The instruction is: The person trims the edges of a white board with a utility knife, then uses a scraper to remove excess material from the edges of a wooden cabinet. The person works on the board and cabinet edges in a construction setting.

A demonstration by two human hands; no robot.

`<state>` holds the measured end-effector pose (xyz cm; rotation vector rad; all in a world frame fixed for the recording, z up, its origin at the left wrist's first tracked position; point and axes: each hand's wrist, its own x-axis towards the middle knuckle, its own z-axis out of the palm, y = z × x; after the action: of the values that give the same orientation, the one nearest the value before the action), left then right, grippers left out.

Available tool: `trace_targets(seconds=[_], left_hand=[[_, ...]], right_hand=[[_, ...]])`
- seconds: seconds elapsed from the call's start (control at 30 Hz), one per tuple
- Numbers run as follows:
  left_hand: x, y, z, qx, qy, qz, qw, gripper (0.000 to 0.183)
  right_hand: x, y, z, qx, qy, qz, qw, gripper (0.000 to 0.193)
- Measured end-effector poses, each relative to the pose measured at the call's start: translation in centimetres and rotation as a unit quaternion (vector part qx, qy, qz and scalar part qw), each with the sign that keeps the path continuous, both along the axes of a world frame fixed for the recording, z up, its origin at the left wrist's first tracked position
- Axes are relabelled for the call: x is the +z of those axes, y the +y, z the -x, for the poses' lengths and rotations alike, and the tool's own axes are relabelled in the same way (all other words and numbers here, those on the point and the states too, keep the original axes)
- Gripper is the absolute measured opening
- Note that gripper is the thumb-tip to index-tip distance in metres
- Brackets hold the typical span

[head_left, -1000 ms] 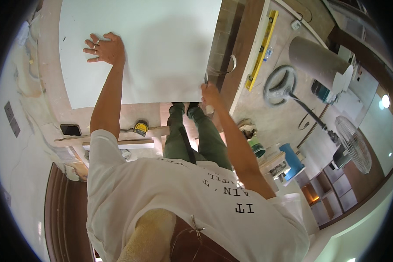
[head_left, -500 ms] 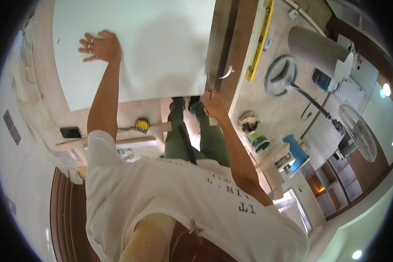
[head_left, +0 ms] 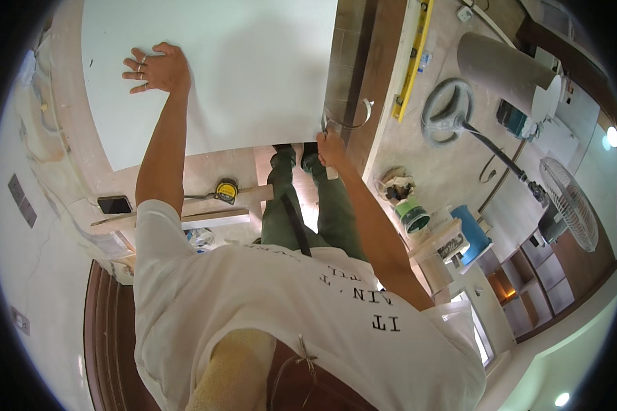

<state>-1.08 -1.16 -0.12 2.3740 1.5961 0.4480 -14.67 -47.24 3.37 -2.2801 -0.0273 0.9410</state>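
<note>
A large white sheet [head_left: 253, 75] lies flat in front of me, with a small dark mark near its left side. My left hand [head_left: 159, 68], rings on its fingers, is spread flat on it toward the left. At the sheet's near right corner, my right hand [head_left: 330, 149] is closed round a knife [head_left: 332, 173] whose pale handle end shows below the fist. Its thin blade stands up along the sheet's right edge. A narrow pale strip [head_left: 358, 126] curls out to the right from beside the blade.
Near the sheet's front lie a yellow tape measure [head_left: 226, 191], a phone [head_left: 115, 205] and wooden boards [head_left: 206, 218]. To the right are a yellow spirit level [head_left: 413, 61], a long-handled ring-headed tool [head_left: 449, 113], a green tub [head_left: 413, 216], a blue container [head_left: 470, 233] and a fan [head_left: 567, 204].
My right hand has moved slightly farther from me along the sheet's edge. The curled strip beside the blade now looks longer. My left hand stays flat on the sheet.
</note>
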Motion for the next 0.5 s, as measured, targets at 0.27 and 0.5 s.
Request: trace_targets(seconds=[0.27, 0.5], left_hand=[[-0.2, 0.1, 0.0, -0.003, -0.007, -0.005, 1.0, 0.062], [0.0, -0.1, 0.1, 0.005, -0.025, 0.004, 1.0, 0.064]], right_hand=[[1.0, 1.2, -1.7, 0.053, 0.037, 0.046, 0.997, 0.031], [2.9, 1.7, -0.5, -0.083, 0.096, 0.014, 0.992, 0.029]])
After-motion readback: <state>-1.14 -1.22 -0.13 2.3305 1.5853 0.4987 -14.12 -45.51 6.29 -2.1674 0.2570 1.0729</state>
